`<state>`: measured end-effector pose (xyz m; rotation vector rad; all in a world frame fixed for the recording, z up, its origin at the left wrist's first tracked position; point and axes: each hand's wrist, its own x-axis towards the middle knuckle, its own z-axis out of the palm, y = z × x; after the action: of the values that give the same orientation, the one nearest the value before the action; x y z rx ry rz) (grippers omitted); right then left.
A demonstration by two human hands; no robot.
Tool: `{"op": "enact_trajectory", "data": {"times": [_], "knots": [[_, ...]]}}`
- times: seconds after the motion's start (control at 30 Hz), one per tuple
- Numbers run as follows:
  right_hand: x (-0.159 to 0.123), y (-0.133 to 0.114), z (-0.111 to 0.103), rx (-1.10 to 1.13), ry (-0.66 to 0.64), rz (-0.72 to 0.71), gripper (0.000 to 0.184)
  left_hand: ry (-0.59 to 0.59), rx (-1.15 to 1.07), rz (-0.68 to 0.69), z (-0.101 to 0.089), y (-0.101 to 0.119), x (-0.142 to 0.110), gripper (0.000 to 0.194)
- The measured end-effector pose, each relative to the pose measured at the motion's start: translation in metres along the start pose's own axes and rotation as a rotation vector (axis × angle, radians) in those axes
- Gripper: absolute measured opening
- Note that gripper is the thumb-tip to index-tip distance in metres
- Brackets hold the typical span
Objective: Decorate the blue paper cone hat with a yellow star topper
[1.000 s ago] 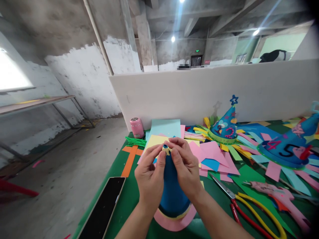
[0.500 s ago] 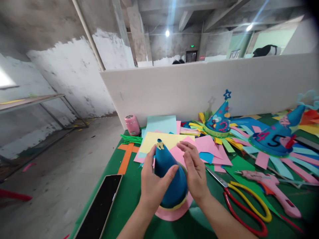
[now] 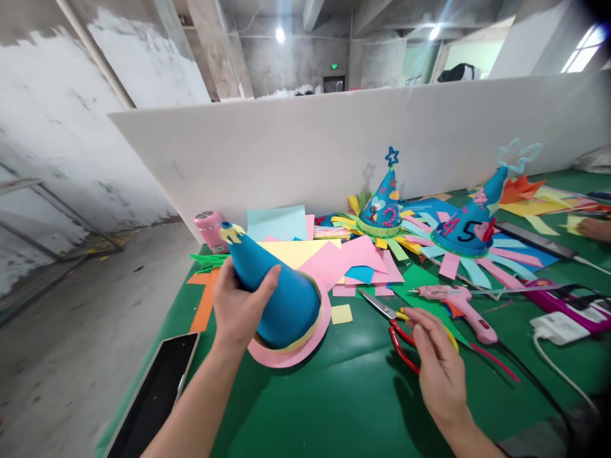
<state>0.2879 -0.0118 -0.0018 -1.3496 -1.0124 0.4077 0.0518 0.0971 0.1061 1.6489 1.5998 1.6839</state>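
Note:
My left hand is wrapped round a blue paper cone hat, which leans to the left. The hat has a jagged yellow paper piece at its tip and a pink round brim at its base. Over the scissors, my right hand has its fingers closed at the yellow handle. Their red handle shows beside the fingers, and part of both loops is hidden by the hand. A small yellow paper square lies between hat and scissors.
Two decorated cone hats, one starred and one numbered, stand behind. A pink glue gun, power strip and cables lie right. A phone lies left, a pink can behind. Another person's hand is far right.
My right hand has left the cone hat and moved right to the scissors. My left hand has kept the hat and tilted it leftward. The view has turned right.

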Motion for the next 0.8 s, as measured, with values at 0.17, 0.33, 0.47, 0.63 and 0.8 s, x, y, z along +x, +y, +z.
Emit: {"op": "enact_trajectory", "data": {"times": [0.17,0.33,0.47,0.63,0.8], "knots": [[-0.007,-0.004,0.004,0.026,-0.053,-0.002,0.022,-0.096,0.001,-0.02,0.003,-0.006,-0.003,0.032],[-0.008,-0.008,0.008,0.019,-0.11,0.026,0.025,-0.147,-0.044,0.014,-0.002,-0.021,-0.011,0.044],[-0.004,-0.006,0.014,0.086,-0.106,0.126,0.038,0.031,0.065,0.208,-0.015,-0.022,-0.04,0.045],[0.032,-0.017,0.033,-0.057,-0.228,-0.064,0.035,-0.244,0.185,0.617,0.001,-0.019,-0.11,0.037],[0.104,-0.019,0.078,-0.407,-0.377,-0.345,0.028,-0.317,0.033,0.831,0.04,-0.029,-0.142,0.015]]}}
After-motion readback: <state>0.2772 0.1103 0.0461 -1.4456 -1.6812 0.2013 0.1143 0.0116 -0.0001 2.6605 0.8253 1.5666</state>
